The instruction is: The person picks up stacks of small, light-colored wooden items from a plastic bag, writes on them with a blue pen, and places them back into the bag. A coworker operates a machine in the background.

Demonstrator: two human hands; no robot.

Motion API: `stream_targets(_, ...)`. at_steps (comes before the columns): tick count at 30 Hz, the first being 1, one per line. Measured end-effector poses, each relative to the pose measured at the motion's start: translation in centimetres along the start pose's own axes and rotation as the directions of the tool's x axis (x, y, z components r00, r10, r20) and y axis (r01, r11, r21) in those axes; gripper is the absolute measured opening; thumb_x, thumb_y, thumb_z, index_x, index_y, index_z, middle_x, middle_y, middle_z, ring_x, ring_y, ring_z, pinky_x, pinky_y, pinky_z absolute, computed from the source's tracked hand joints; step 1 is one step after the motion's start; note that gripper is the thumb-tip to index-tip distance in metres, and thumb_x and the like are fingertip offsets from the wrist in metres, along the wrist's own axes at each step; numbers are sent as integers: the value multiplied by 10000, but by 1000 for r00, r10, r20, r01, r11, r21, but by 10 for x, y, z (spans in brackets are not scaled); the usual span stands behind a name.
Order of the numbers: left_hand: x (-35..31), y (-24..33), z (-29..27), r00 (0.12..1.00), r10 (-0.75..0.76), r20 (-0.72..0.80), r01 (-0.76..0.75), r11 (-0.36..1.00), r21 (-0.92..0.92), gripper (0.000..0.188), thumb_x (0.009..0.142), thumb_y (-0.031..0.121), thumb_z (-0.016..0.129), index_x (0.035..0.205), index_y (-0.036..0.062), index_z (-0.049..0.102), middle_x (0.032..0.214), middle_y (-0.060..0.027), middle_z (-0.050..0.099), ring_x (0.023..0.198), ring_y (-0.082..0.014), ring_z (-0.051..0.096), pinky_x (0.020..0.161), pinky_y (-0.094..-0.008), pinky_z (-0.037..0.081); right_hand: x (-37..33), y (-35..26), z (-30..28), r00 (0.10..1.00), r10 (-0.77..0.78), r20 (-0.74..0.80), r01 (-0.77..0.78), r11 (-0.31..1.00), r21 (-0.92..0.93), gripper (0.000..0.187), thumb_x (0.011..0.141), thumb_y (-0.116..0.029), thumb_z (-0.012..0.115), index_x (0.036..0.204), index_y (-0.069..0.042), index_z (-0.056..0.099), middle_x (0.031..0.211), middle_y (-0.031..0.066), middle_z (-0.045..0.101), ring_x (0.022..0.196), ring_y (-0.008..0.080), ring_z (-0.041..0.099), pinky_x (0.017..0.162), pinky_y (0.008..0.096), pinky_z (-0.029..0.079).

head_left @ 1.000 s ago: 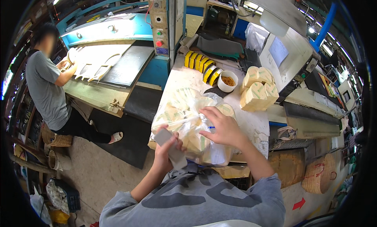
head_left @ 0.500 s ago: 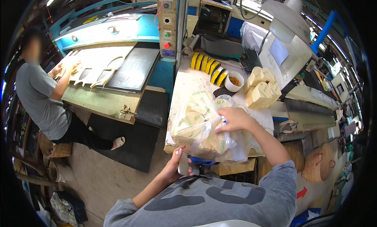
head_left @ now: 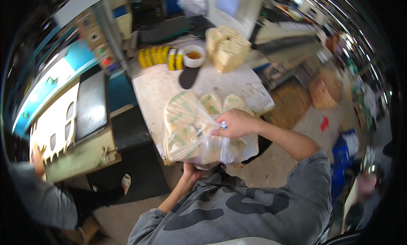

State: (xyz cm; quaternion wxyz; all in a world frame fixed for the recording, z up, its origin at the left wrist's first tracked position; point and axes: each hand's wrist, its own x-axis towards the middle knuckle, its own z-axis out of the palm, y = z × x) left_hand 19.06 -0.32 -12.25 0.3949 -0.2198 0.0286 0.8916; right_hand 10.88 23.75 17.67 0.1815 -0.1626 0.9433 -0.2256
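My right hand is closed on the gathered top of a clear plastic bag at the table's near edge. A small blue-and-white thing shows at its fingers. Stacks of cream, rounded pads with green print fill the bag. Below the bag's front edge is my left hand, its fingers curled around a pale, flat object. Most of that object is hidden under the bag. Behind the bag lies a dark sole-shaped piece.
Yellow-and-black rolls, a white bowl with brownish contents and stacked cream pads stand on the white table. At left, a person works by a blue machine. A woven basket sits at right.
My view has turned right. The filled bag is gathered up taller in my right hand, its pads now standing in neater stacks. My left hand has moved in under the bag's near edge.
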Motion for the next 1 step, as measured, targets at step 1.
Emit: stream_targets(1,-44,-10,-26,998,-66,-22,66,997,28,708,1037,524,525,1621,218,267,1648,-113,343,1411,-364,462,1102,-700,383,-20,-3,4,999,44,17,-45,998,44,519,877,-562,736,833,-45,722,803,193,728,806,398,725,736,466,562)
